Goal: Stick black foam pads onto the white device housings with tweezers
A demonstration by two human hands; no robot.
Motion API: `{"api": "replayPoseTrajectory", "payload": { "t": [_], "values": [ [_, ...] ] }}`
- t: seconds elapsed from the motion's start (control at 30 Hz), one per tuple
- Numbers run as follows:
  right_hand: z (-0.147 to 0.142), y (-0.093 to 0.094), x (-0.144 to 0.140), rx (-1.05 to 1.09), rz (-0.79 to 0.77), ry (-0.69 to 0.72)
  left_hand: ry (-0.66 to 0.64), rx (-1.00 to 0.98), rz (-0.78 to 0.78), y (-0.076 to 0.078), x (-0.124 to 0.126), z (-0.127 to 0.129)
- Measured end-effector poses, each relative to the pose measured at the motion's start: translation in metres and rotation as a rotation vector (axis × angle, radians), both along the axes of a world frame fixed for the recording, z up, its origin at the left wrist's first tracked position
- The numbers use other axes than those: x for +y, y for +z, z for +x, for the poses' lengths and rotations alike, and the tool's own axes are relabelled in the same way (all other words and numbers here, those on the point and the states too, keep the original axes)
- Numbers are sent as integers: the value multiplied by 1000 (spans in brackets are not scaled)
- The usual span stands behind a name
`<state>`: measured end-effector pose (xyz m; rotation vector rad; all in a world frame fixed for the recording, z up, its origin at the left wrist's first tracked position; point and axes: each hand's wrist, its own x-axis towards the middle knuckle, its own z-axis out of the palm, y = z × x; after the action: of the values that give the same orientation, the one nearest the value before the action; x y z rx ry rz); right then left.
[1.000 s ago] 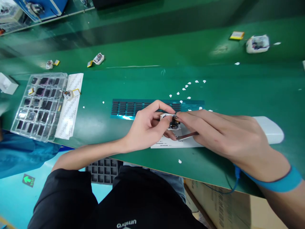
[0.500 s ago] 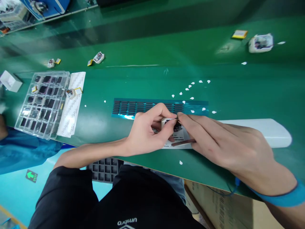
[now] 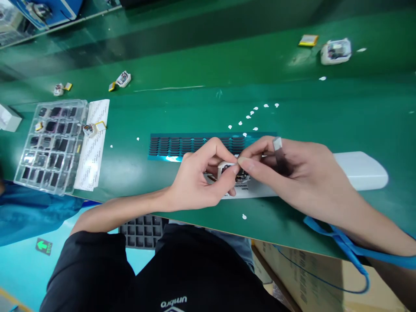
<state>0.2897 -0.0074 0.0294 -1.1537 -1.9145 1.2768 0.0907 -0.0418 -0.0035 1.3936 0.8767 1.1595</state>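
My left hand [image 3: 201, 177] pinches a small white part [image 3: 227, 167] near the bench's [image 3: 325, 112] front edge; right hand [image 3: 292, 173] grips tweezers [image 3: 278, 149]. Shirt [image 3: 173, 277] reads "umbro".

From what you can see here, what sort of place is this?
Probably an electronics assembly line. A long green bench carries a clear tray of small dark parts, loose half-built devices, and the left hand and right hand work on one small device.
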Motion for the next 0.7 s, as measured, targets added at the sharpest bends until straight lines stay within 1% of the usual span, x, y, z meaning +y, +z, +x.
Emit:
{"api": "replayPoseTrajectory", "payload": {
  "t": [0.1,0.2,0.3,0.4,0.5,0.57,0.63,0.7],
  "values": [
    [1,1,3,41,-134,-20,-25,-13,-37,1,0,0],
    [0,3,3,92,-173,-47,-47,-28,-34,3,0,0],
    [-3,5,0,110,-125,-116,-67,-26,-20,4,0,1],
    [-6,6,-2,82,-83,-147,-79,-49,-62,3,1,1],
    [-5,5,0,81,-14,-186,-63,-47,-93,4,2,0],
    [-2,5,3,143,-28,-226,-37,20,-51,7,3,-1],
    [4,6,7,232,-99,-219,-31,132,49,10,3,-3],
    [11,5,14,267,-96,-204,-51,271,153,11,3,-5]
  ]
}}
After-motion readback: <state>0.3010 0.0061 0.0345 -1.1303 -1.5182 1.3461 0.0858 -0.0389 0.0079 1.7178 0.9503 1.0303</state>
